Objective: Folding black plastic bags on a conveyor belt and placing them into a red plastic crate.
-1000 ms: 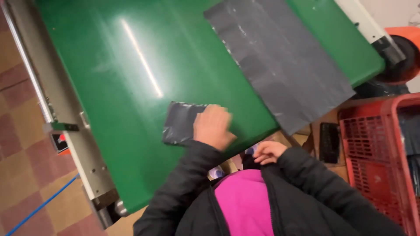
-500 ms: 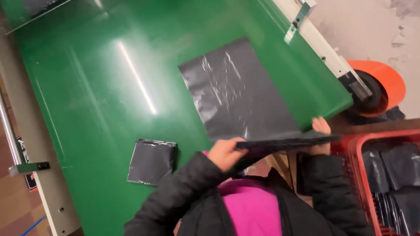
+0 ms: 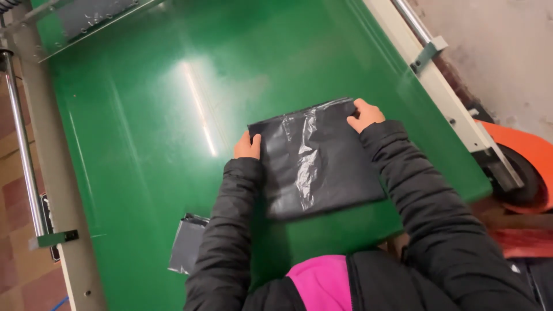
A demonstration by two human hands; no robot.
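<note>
One broad green conveyor belt (image 3: 144, 115) fills most of the view, serving as the worktop; its surface is smooth and glossy, with a bright streak of reflected light running along it. One pale metal frame rail (image 3: 438, 86) runs along its right edge and another rail (image 3: 55, 190) along its left, with a round steel bar beside the left one. At the far right sits one orange wheel-shaped part (image 3: 527, 167) with a dark centre.

Two black plastic pieces lie on the belt. The larger is one flat stack of black plastic bags (image 3: 314, 158), roughly rectangular, thin and crinkled, with a shiny crease down its middle; it lies near the belt's near edge, between the person's two arms. The smaller is one folded black bag (image 3: 185, 245), lower left on the belt, well apart from the stack and partly hidden by the left sleeve.

Both arms, in black padded sleeves, reach forward. The left hand (image 3: 247, 147) grips the stack's far left corner, fingers closed over its edge. The right hand (image 3: 364, 115) holds the far right corner, fingers curled onto the plastic.
</note>
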